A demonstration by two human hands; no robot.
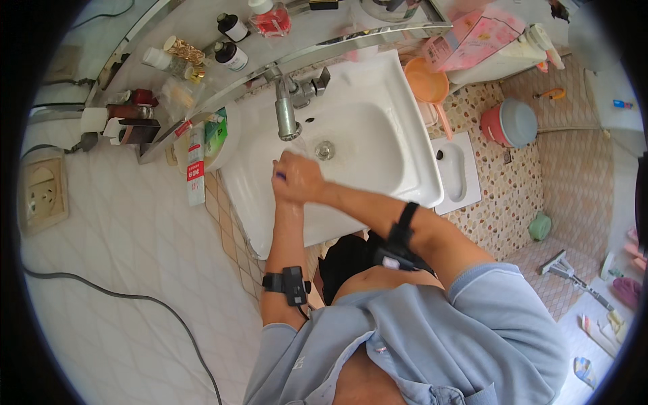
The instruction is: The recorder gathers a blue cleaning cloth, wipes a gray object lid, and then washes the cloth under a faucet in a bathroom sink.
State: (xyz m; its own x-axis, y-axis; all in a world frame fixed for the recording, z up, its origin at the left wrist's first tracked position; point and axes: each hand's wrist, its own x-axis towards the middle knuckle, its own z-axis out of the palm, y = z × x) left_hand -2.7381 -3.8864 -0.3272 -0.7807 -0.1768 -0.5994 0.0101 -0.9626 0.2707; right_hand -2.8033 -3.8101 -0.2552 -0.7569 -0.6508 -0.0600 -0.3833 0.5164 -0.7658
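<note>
My two hands meet over the near left part of a white ceramic washbasin, just under the spout of a chrome faucet. On top lies my right hand, its fingers curled over my left hand, which is mostly hidden. A small dark blue piece of an object shows among the fingers; what it is and which hand has it, I cannot tell. Behind the hands, a metal drain sits in the basin floor. The skin near my left wrist looks wet.
A toothpaste tube leans by a white caddy left of the basin. Bottles, including a red liquid one, line the mirror shelf. An orange dipper lies right. Beyond are a squat toilet and bucket. A black cable hangs left.
</note>
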